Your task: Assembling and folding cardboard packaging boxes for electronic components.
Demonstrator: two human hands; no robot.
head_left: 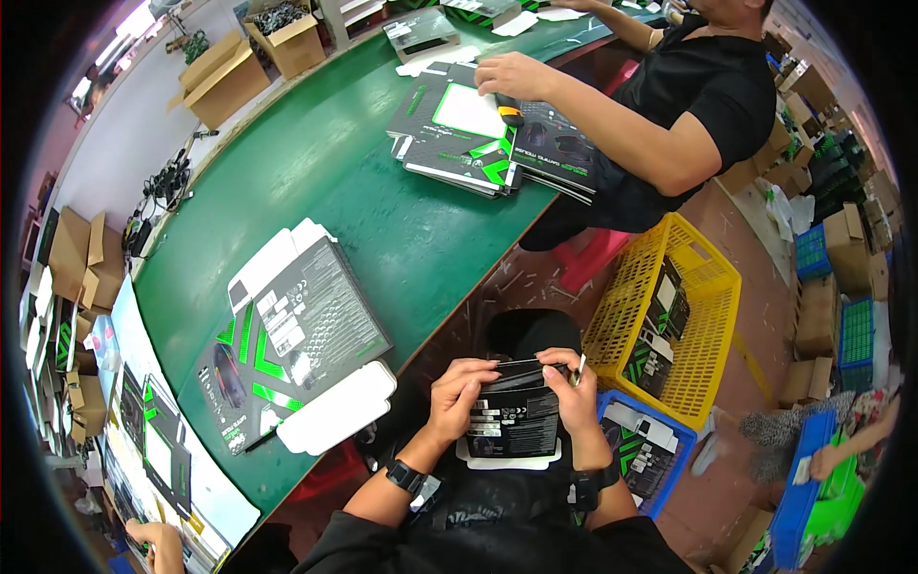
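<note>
A black printed cardboard sleeve, a box blank by its look, (pixel 521 426) is held between my two hands, low over my lap. My left hand (pixel 456 397) is closed on its upper left edge, and my right hand (pixel 574 392) grips the upper right edge. Several dark layers show along the top, between the thumbs. A thin pale strip sticks up beside the right fingers; I cannot make out what it is. White flaps show along the lower edge. On the table to my left lies a stack of flat black, green and white box blanks (pixel 320 311).
Across the green table (pixel 316 163) a co-worker's hand (pixel 516 77) rests by a yellow-black tool (pixel 510 115) on another stack of blanks (pixel 421 120). A yellow basket (pixel 732 306) and a blue crate (pixel 688 443) holding blanks stand right. Cables (pixel 167 187) lie along the table's far left edge.
</note>
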